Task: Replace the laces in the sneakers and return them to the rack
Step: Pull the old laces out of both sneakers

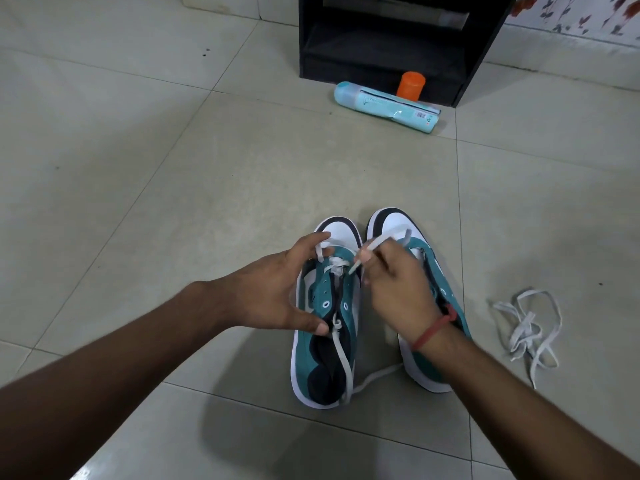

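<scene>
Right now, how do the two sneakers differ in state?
The left sneaker has a white lace started through its front eyelets, its tail trailing over the heel; the right sneaker shows no threaded lace. The left hand steadies the left sneaker, while the right hand, pinching the lace end, hangs over the right sneaker. Both are teal with white toes, side by side on the tiled floor.
</scene>
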